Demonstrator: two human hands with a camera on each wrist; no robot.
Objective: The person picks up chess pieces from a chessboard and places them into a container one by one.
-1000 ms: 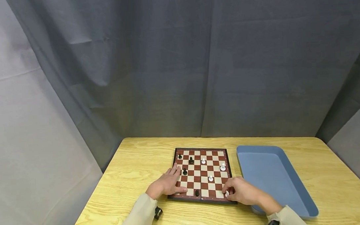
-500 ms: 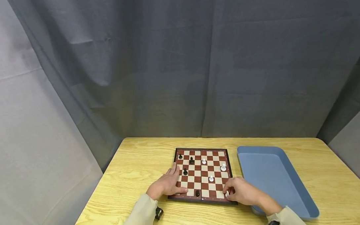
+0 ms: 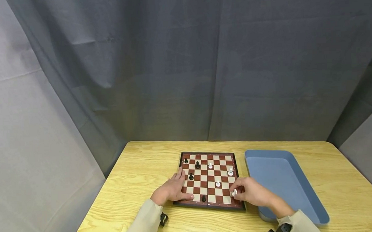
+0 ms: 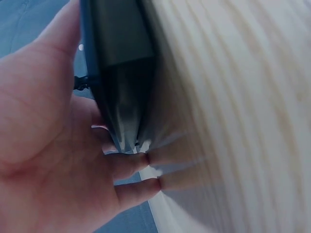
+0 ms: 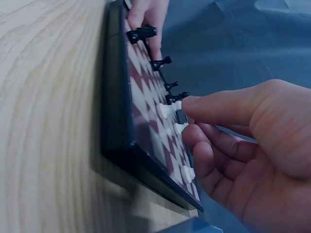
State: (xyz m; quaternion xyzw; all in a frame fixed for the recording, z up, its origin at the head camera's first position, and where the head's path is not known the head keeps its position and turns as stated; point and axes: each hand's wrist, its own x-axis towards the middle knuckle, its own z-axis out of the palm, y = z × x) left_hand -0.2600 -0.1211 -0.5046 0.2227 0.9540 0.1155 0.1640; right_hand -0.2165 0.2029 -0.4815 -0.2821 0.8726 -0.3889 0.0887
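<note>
A chessboard [image 3: 211,191] with dark red and cream squares lies on the table. Close above its near right corner, my right hand [image 3: 253,193] pinches a white chess piece [image 3: 234,192] between thumb and fingertips; which piece it is, I cannot tell. My left hand [image 3: 171,191] rests on the board's left side, fingers spread and thumb lying along the near left corner. In the left wrist view, two fingers [image 4: 138,191] reach past the board's dark side to the table. Three white pieces stand on the right half, one being a white pawn-like piece [image 3: 217,184]. Several black pieces [image 3: 197,165] occupy the left half.
To the right of the board is a shallow blue tray [image 3: 311,193], partly under my right forearm. The wooden table [image 3: 138,165] extends around both. A dark grey curtain [image 3: 172,79] hangs behind the table's far edge.
My right hand has risen slightly, lifting the white chess piece from the near right corner square. The left hand and the other pieces stay where they were.
</note>
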